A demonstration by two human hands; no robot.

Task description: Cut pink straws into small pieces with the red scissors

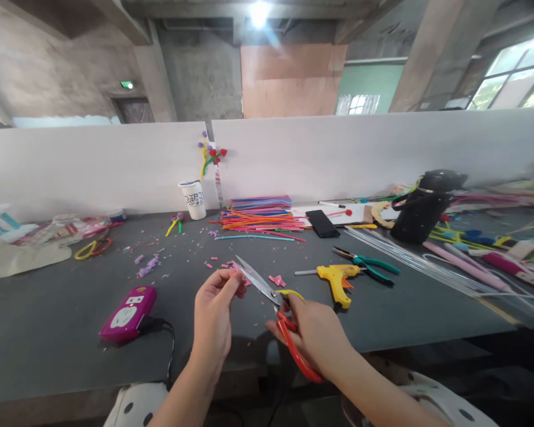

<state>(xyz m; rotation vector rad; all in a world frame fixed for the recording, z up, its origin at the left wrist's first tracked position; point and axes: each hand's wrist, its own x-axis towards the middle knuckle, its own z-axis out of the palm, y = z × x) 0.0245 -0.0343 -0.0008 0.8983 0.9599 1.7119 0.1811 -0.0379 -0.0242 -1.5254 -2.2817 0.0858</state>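
Note:
Closed in a pinch, my left hand (pixel 214 308) holds a small pink piece (pixel 237 271), mostly hidden by the fingers. My right hand (pixel 314 329) grips scissors (pixel 262 284) with one red and one yellow handle. Their blades point up and left, and the tips reach the pink piece. Just right of the blades lies a pink star-shaped piece (pixel 277 280). Short pink bits (pixel 211 265) are scattered beyond my left hand. A cluster of purple pieces (pixel 148 265) rests farther left.
Right of the scissors lie a yellow glue gun (pixel 339 281) and green-handled pliers (pixel 374 267). Pipe cleaners (pixel 258 216), a black phone (pixel 321 223) and a white cup (pixel 193 200) are at the back. A magenta power bank (pixel 129 314) with a cable sits left; a black flask (pixel 427 207) stands right.

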